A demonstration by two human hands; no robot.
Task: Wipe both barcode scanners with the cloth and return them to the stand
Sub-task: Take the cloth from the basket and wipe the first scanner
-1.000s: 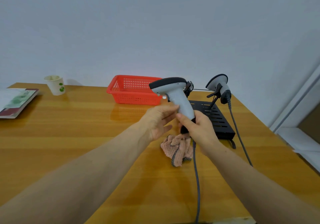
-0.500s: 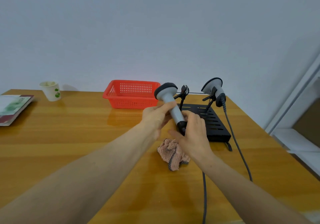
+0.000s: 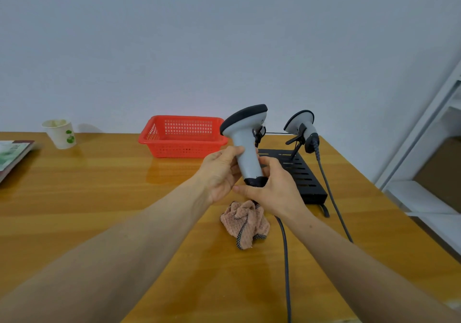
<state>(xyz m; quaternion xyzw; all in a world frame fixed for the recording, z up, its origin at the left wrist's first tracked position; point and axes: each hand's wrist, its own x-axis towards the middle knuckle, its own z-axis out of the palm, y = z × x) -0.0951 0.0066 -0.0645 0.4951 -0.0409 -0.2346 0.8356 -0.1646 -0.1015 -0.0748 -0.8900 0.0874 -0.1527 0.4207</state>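
Both my hands hold one grey barcode scanner (image 3: 245,143) upright above the table, its dark head at the top. My left hand (image 3: 219,173) grips the handle from the left; my right hand (image 3: 272,185) wraps the handle's black base. Its cable (image 3: 285,260) hangs toward me. The pink cloth (image 3: 245,223) lies crumpled on the table just below my hands, untouched. A second scanner (image 3: 303,128) rests in a cradle of the black stand (image 3: 303,178) at the right, with its own cable. The stand's left cradle (image 3: 259,133) shows behind the held scanner.
A red plastic basket (image 3: 183,135) sits at the back behind my left hand. A paper cup (image 3: 59,133) and a booklet (image 3: 12,155) are at the far left. The wooden table's (image 3: 99,185) right edge runs beside a white shelf frame (image 3: 424,148).
The scanner has been turned in my hands, from its head pointing left to standing upright with the head up. My right hand has shifted round the handle's base. The cloth has stayed put.
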